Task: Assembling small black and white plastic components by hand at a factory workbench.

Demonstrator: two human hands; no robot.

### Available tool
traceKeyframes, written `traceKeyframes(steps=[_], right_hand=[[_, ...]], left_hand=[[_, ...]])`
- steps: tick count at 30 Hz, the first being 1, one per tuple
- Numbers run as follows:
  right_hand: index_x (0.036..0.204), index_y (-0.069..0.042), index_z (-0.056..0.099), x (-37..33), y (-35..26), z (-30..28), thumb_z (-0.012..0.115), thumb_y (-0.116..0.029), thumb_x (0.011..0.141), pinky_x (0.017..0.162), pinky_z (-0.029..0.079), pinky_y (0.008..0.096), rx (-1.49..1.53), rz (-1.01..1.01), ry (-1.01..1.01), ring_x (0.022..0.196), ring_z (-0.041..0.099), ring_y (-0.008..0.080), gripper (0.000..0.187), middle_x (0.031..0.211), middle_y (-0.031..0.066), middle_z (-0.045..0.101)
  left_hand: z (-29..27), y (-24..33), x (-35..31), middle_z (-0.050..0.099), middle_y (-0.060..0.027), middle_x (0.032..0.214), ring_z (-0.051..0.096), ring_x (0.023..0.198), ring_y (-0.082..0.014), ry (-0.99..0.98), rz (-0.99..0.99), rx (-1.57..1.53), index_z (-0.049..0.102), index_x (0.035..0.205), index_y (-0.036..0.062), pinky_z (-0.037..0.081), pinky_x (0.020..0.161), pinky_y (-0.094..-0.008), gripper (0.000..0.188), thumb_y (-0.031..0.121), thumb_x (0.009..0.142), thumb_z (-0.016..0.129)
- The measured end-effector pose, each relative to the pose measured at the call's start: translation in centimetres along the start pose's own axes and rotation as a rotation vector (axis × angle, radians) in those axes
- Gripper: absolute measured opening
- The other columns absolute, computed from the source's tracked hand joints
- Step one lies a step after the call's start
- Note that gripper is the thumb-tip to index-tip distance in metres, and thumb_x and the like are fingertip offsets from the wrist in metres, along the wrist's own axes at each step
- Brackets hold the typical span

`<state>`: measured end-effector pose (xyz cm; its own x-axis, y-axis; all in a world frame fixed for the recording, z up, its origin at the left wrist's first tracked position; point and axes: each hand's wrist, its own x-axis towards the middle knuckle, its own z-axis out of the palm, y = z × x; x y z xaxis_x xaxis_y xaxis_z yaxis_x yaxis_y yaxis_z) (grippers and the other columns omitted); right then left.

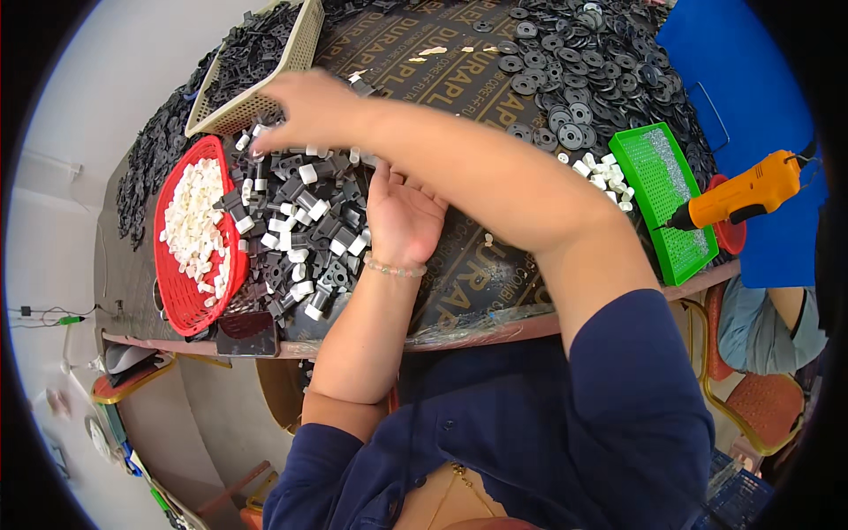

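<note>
My left hand [406, 221] lies palm up at the right edge of a pile of black plastic parts with white rollers [305, 208]. A beaded bracelet [395, 268] circles its wrist. The palm looks bare and its thumb stands apart; my right forearm covers some of the fingertips. Crossing above it, my right arm reaches far to the left. My right hand [309, 110], slightly blurred, hangs over the far side of the pile, near a cream basket [305, 44] of black parts. Its thumb and fingers are spread, with a white roller piece close to the thumb.
A red basket [168, 291] of white rollers [194, 212] stands left of the pile. Black discs [574, 79] cover the far right. Nearer lie a green tray [649, 190] of small metal pieces, more white rollers [609, 177] and an orange power screwdriver [746, 190]. A blue bin [742, 79] stands beyond.
</note>
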<state>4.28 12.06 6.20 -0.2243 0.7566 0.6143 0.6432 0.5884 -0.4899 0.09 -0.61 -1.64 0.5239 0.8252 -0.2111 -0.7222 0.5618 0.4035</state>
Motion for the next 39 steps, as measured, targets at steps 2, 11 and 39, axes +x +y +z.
traceKeyframes(steps=[2,11,39], right_hand=[[0.113,-0.011,0.071,-0.1,2.1,-5.2,0.067,-0.046,0.084,0.086,0.053,0.0412,-0.075,0.332,-0.289,0.099,0.068,0.0320,0.046,0.103,0.0155,0.072],[0.108,-0.007,0.071,-14.8,21.1,-20.7,0.063,-0.014,0.087,0.094,0.051,0.0519,-1.134,0.753,-0.201,0.122,0.054,0.0382,0.023,0.126,0.0138,0.061],[0.133,-0.001,0.058,-21.0,-0.5,-15.9,0.066,0.002,0.085,0.091,0.051,0.0313,0.317,0.288,-0.127,0.108,0.063,0.0219,0.048,0.128,0.0118,0.061]], left_hand=[[-0.3,0.2,-0.5,0.063,-0.0119,0.104,0.063,0.095,-0.0248,0.036,0.010,0.002,0.046,0.128,0.0062,0.049,0.078,-0.0342,0.040,0.037,0.101,0.049],[2.8,-3.4,-1.5,0.059,-0.0131,0.127,0.055,0.119,-0.0261,-0.293,0.399,1.282,0.056,0.130,0.0056,0.041,0.104,-0.0354,0.038,0.019,0.095,0.060],[2.1,-1.2,-0.9,0.065,-0.0090,0.115,0.064,0.104,-0.0175,-0.207,0.026,0.380,0.054,0.120,0.0035,0.053,0.093,-0.0342,0.024,0.012,0.098,0.060]])
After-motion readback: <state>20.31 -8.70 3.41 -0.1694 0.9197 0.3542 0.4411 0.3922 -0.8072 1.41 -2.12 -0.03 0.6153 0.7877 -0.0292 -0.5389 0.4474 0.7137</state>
